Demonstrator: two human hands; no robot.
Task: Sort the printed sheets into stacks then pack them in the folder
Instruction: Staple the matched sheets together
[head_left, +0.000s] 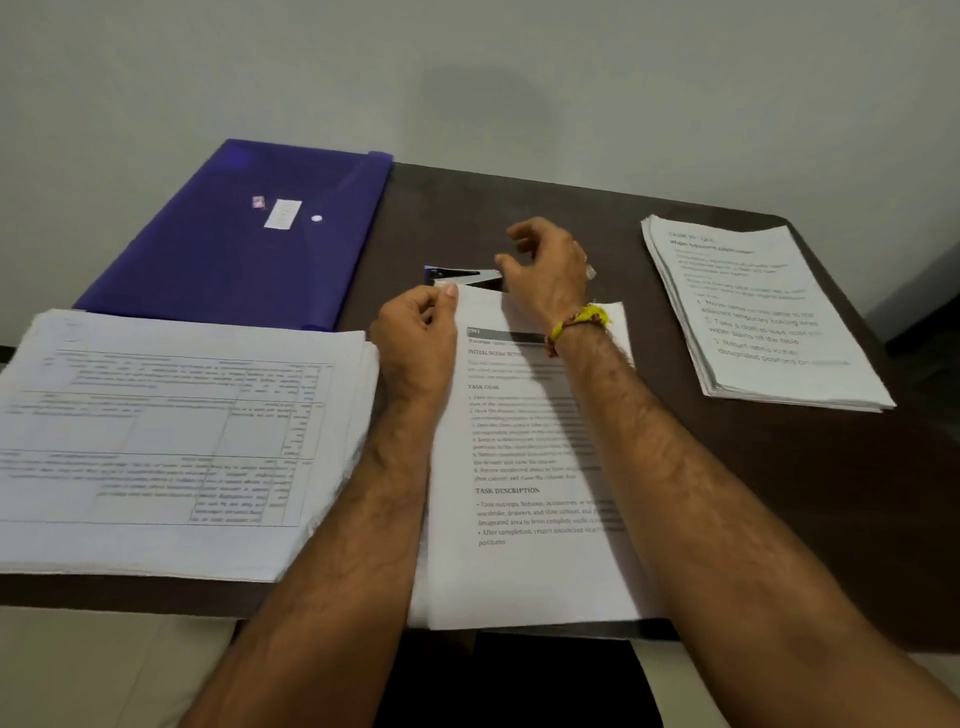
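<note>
The person is in the middle of the sorting step, and it looks like one set of sheets is about to be stapled. The middle stack of printed sheets (524, 467) lies on the dark table (779, 493), right in front of the person, at about 6 o'clock. The left hand (415, 338) pinches the top left corner of this stack between thumb and finger. The right hand (545, 270) is just above the stapler (462, 275), with its fingers loosely curled; it is hard to tell if it grips the stapler or only touches it. The stapler sits at the top edge of the stack, near the middle of the table. I think the next move needs the pinched corner to slide into the stapler's mouth, and then a firm push down. The sheets must stay lined up, or the staple will miss some. At 9 o'clock lies a thick stack with tables printed on it (156, 441), touching the left arm. At 2 o'clock is another stack with big print (763, 317), well apart from the hands. The purple folder (234, 249) lies shut at 11 o'clock, beside the stapler. Nothing blocks the stapler, but the folder must be opened before any stack can go in.
</note>
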